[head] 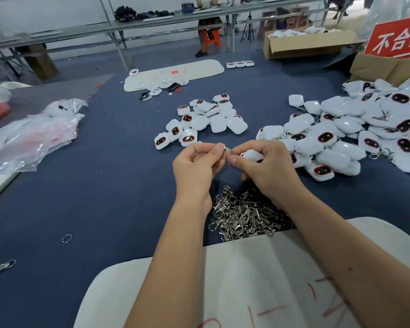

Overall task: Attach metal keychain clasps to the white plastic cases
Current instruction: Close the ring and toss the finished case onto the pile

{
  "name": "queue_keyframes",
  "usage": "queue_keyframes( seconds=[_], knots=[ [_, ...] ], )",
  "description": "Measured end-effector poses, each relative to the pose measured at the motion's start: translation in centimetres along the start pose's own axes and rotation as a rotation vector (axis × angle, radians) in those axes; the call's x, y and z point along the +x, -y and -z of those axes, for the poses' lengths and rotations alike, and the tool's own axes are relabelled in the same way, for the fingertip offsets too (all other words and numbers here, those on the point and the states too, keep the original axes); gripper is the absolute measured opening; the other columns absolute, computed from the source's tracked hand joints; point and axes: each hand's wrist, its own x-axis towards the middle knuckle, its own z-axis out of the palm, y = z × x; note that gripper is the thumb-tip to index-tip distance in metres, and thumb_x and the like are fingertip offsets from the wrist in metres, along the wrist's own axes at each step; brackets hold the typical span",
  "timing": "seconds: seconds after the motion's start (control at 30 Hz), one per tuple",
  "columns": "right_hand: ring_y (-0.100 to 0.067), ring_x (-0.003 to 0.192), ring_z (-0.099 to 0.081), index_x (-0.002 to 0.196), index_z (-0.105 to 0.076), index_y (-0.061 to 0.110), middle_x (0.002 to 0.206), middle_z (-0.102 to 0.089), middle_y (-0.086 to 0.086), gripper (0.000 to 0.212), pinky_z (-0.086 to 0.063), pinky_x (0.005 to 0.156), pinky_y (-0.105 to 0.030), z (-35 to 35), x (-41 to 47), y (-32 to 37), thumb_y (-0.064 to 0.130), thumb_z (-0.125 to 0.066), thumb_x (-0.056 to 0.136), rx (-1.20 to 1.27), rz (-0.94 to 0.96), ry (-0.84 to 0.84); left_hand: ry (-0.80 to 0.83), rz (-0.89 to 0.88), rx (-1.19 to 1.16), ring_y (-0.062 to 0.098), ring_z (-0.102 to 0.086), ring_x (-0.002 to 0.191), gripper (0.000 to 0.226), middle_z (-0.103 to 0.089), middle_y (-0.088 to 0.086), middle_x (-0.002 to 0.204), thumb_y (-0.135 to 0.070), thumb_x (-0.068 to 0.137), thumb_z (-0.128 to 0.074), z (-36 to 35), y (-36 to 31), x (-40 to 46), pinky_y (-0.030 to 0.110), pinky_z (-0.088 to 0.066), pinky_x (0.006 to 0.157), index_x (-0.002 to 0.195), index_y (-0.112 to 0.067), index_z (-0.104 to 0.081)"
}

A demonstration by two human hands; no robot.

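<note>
My left hand (pixel 197 162) is raised above the blue tabletop (pixel 104 185), fingers curled, pinching a small metal keychain clasp (pixel 221 147) between thumb and fingertips. My right hand (pixel 263 166) sits just beside it, thumb and forefinger nipping the other end of the same clasp, while the remaining fingers curl round a white plastic case (pixel 251 155) tucked against my palm. The clasp lies right between the two hands, touching both; whether its ring is already through the case's loop I cannot tell, since my fingers hide the join.

Directly beneath my wrists, near the edge of a white board (pixel 246 268) with red writing, lies a tangled heap of clasps (pixel 242 214). Beyond my left hand sits a small pile of cases (pixel 204 119), several showing dark oval windows rimmed in red. To my right spreads a far larger pile of cases (pixel 365 133), with chains showing among them. A loose split ring (pixel 67 238) lies on the tabletop well to my left, and a stray clasp (pixel 3 267) nearer the edge. Crumpled plastic bags (pixel 33 133) lie at the far left.
</note>
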Motion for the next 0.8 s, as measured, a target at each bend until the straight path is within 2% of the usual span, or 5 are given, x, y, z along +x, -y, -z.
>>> queue_keyframes(
  seconds=[0.13,0.27,0.4,0.63,0.8],
  knots=[
    [-0.006,0.047,-0.055,0.081,-0.079,0.021,0.056,-0.065,0.003,0.008,-0.046,0.052,-0.016,0.06,0.13,-0.15,0.018,-0.081,0.088,0.052,0.01,-0.023,-0.013,0.027,-0.002,0.015,-0.071,0.072,0.011,-0.075,0.009,0.077,0.004,0.09,-0.072,0.16,-0.13,0.13,0.019,-0.058,0.067,0.086,-0.003,-0.065],
    [-0.009,0.05,-0.059,0.088,-0.079,0.021,0.073,-0.075,0.005,0.004,-0.05,0.054,-0.018,0.24,0.13,-0.07,0.019,-0.077,0.091,0.068,0.031,0.025,-0.007,0.018,-0.049,0.016,-0.075,0.07,0.012,-0.074,0.01,0.075,0.01,0.09,-0.069,0.02,-0.11,0.03,0.018,-0.058,0.069,0.084,0.002,-0.062],
    [-0.006,0.049,-0.058,0.087,-0.08,0.022,0.062,-0.069,0.012,0.002,-0.047,0.054,-0.014,0.22,0.08,-0.15,0.021,-0.082,0.087,0.052,0.05,0.012,-0.009,0.032,-0.055,0.018,-0.075,0.077,0.016,-0.073,0.017,0.087,0.011,0.089,-0.071,0.0,-0.09,0.02,0.021,-0.059,0.072,0.079,0.0,-0.063],
    [-0.005,0.049,-0.057,0.083,-0.077,0.025,0.066,-0.071,0.012,0.009,-0.047,0.052,-0.02,-0.1,0.0,-0.08,0.022,-0.078,0.092,-0.033,0.056,-0.028,-0.009,0.089,-0.033,0.018,-0.074,0.07,0.017,-0.076,0.01,0.079,0.008,0.091,-0.068,0.13,-0.35,0.01,0.02,-0.057,0.06,0.079,-0.004,-0.063],
    [-0.003,0.049,-0.057,0.085,-0.075,0.021,0.064,-0.069,0.014,0.011,-0.045,0.053,-0.013,-0.03,0.01,0.03,0.017,-0.072,0.095,-0.005,0.027,-0.045,-0.023,0.085,-0.05,0.02,-0.075,0.073,0.019,-0.075,0.007,0.073,0.01,0.091,-0.067,-0.02,-0.2,-0.02,0.021,-0.06,0.07,0.077,-0.001,-0.062]
  ],
)
